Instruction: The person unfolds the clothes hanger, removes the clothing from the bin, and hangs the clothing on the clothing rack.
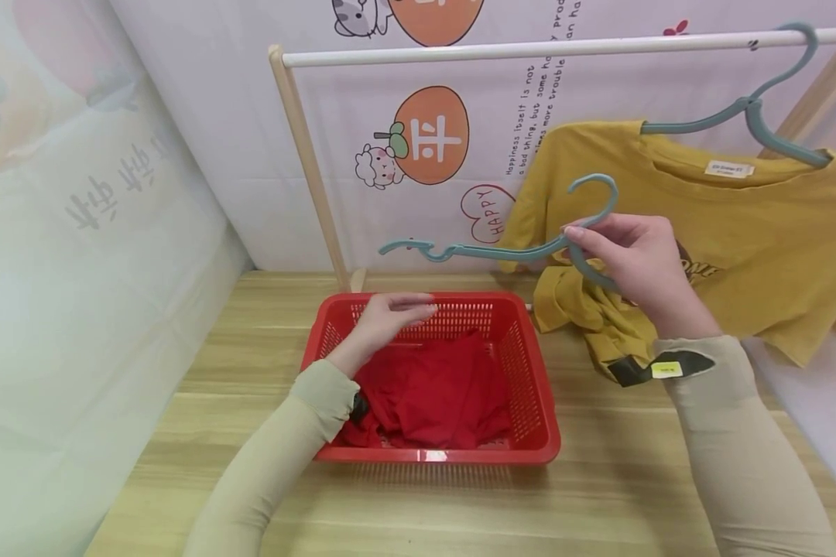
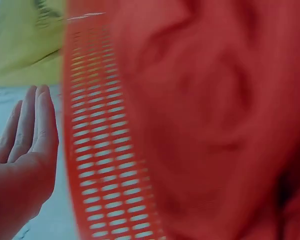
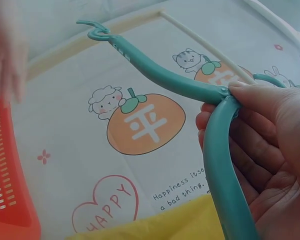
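Observation:
My right hand (image 1: 637, 255) pinches a teal clothes hanger (image 1: 508, 253) near the base of its hook, between thumb and fingers. In the right wrist view the hanger (image 3: 165, 75) spreads its two arms from the thumb, with no garment on it. Over the red basket (image 1: 546, 410) my left hand (image 1: 390, 317) hovers with its fingers extended, holding nothing. A crumpled red cloth garment (image 1: 432, 387) lies in the basket below that hand. The left wrist view shows the left hand (image 2: 25, 150) beside the slotted basket wall (image 2: 105, 150).
A white rail (image 1: 501, 51) on wooden posts (image 1: 310, 162) runs across the back. From it hangs a yellow T-shirt (image 1: 759, 224) on another teal hanger (image 1: 697, 124), close behind the right hand. The basket stands on a wood-grain table (image 1: 251, 371); a printed cloth (image 1: 251, 116) covers the wall.

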A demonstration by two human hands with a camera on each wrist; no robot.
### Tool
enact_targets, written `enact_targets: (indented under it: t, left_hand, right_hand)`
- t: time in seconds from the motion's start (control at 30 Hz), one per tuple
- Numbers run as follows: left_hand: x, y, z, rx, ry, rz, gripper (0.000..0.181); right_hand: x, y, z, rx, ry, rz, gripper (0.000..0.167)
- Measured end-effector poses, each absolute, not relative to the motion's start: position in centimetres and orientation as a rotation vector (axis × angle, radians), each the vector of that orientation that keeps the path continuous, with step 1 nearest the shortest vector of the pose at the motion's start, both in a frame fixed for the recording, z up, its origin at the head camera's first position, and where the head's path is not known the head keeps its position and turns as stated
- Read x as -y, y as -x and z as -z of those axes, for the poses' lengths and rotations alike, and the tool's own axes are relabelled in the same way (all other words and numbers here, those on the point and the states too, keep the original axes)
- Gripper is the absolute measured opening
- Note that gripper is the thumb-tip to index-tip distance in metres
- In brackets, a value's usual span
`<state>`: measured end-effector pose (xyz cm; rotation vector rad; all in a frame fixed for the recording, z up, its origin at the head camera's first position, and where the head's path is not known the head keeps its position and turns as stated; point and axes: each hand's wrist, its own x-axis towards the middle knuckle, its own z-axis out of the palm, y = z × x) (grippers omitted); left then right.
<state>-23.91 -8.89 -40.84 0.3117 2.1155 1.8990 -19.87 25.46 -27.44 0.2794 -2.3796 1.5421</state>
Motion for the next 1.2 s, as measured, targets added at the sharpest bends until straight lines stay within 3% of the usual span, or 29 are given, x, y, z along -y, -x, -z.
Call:
enact_targets:
  t: [0.27,0.57,1.03,1.2]
  left_hand:
    - [7.9,23.9,43.9,-2.277,-0.314,-1.531,0.032]
    - [8.4,23.7,43.6,-2.499,-0.400,-1.096,0.021]
    - [9.7,24.1,39.9,-2.512,-0.384,-1.484,0.016]
    - [9.4,22.8,38.2,-2.430,-0.623,-1.442,0.019]
  right_hand:
    - [-25.4,19.8,27.5,2.394,-0.264,-1.582,0.032]
    - [-25.6,19.7,27.7,2.403,-0.279,-1.597,0.032]
    - [-25.7,19.9,27.8,2.395,-0.253,-1.585,0.032]
    - [-25.8,20.0,27.6,2.379,-0.239,-1.601,0.033]
